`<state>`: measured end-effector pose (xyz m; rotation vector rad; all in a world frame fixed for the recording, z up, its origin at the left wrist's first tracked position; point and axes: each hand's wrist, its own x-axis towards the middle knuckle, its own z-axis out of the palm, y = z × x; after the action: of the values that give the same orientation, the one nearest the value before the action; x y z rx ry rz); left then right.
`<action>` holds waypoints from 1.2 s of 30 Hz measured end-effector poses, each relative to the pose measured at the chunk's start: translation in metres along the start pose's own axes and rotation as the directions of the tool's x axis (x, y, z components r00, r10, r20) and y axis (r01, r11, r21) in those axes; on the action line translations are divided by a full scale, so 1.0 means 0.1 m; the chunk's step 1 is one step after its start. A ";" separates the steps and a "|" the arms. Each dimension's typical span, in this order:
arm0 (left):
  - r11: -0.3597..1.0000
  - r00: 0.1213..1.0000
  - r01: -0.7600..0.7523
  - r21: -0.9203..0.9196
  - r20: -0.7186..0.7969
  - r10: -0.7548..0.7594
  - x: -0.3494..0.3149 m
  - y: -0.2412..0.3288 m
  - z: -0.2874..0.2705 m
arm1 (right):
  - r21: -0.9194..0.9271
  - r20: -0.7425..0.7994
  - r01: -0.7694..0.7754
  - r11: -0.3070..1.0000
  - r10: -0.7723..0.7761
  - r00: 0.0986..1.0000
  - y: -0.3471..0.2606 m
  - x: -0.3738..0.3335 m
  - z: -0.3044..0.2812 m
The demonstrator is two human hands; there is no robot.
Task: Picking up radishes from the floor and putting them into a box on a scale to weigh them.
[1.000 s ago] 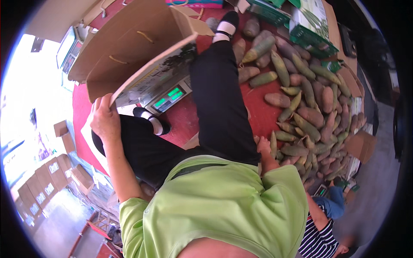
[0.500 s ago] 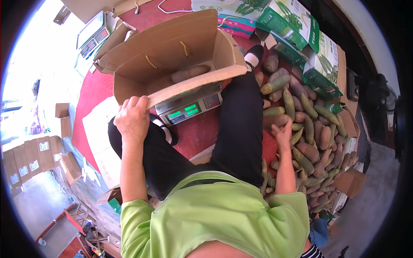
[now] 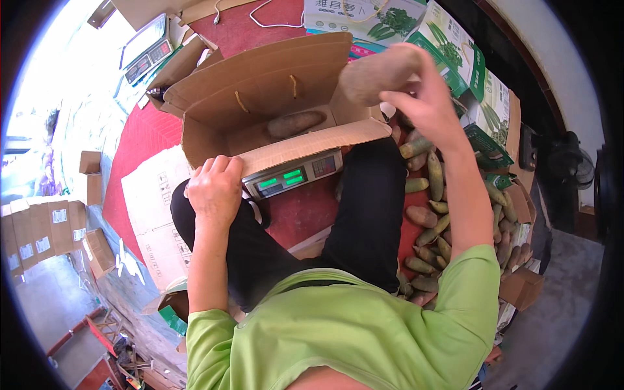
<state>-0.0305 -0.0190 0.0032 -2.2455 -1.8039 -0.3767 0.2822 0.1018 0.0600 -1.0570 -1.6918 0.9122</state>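
My right hand [image 3: 426,107] is raised over the right end of the open cardboard box [image 3: 279,68], closed round a large brownish radish [image 3: 374,77] that is slightly blurred. Fingers of my left hand [image 3: 216,188] grip the near left edge of that box. One brownish-pink radish [image 3: 296,123] lies on the box's floor. Under the box is a digital scale [image 3: 279,181] with lit green displays, partly hidden by the near flap. To the right of my leg lies a heap of green and reddish-brown radishes [image 3: 429,234], partly covered by my right arm.
Printed green-and-white cartons [image 3: 448,39] stand at the far right. A second scale [image 3: 146,55] sits at the far left beside another open box [image 3: 179,71]. A flat cardboard sheet [image 3: 156,221] lies left of my knee, on the red floor covering [image 3: 136,149].
My right hand has risen from the heap with a radish and moved up to the box's right end. The left hand stays on the box edge. The view has shifted slightly.
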 end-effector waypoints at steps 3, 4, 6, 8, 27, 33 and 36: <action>1.000 1.000 0.008 -0.012 -0.007 -0.009 0.02 0.01 -0.02 | -0.187 0.299 0.082 0.979 -0.023 0.954 0.15 0.25 0.32; 1.000 1.000 0.007 -0.012 -0.003 -0.007 0.02 0.01 -0.02 | -0.293 0.367 0.166 0.942 -0.050 0.929 0.19 0.31 0.46; 1.000 1.000 0.018 -0.002 -0.002 -0.018 0.02 0.01 0.00 | -0.371 0.499 0.207 0.905 0.006 0.867 0.26 0.39 0.73; 1.000 1.000 0.020 -0.007 0.006 -0.020 0.01 0.02 0.00 | -0.431 0.615 0.278 0.858 0.054 0.787 0.24 0.44 0.98; 0.988 0.983 0.148 0.036 0.101 -0.151 0.02 0.05 0.09 | -0.008 -0.062 -0.189 0.982 0.188 0.980 0.92 -0.69 -0.49; 0.987 0.985 0.138 0.080 0.094 -0.145 0.02 0.05 0.12 | -0.379 -0.206 -0.680 0.627 0.660 0.723 2.20 -2.76 -0.88; 0.982 0.983 0.154 0.104 0.083 -0.163 0.00 0.05 0.08 | -0.528 -0.205 -0.766 0.367 0.820 0.535 2.52 -3.80 -0.71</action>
<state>-0.0253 -0.0173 -0.0047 -2.0913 -2.0093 -0.2120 0.4943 -0.1513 -0.2619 -2.4483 -1.4999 1.0514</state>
